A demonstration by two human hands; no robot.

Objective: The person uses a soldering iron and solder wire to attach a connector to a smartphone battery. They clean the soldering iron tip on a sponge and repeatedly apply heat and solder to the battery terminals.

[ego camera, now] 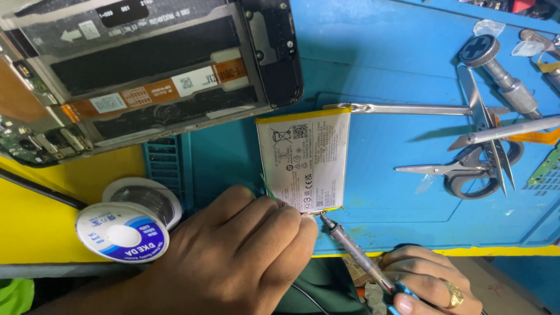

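At the near edge of the worktop: my left hand [239, 256] lies knuckles up, its fingers [291, 224] curled and pressing down at the bottom corner of the phone battery [306, 157]; whether they pinch anything there I cannot tell
Right hand: my right hand [429, 280], a ring on one finger, is clenched round the blue grip of the soldering iron [356, 251], whose tip meets the battery's lower edge just beside my left fingertips
Step in hand: by my judgement, soldering at the battery's bottom connector corner, with the joint under heat
Next move calls for: a steady iron, a short touch only, and my left fingers clear of the hot tip; the battery should not be heated for long
Where the battery is: flat on the blue mat [396, 52], white label up, yellow edging at the top, its top corner touching the long metal tweezers [402, 108]
Opened phone: the phone frame [146, 76], back off and flex cables showing, sits at the upper left, apart from the battery
Solder: a solder wire spool [122, 233] on the yellow strip, just left of my left hand
Other tools: scissors [466, 172], a second pair of tweezers and a knurled screwdriver [501, 76] well to the right
Room: only the worktop shows; a dark gap lies below its near edge
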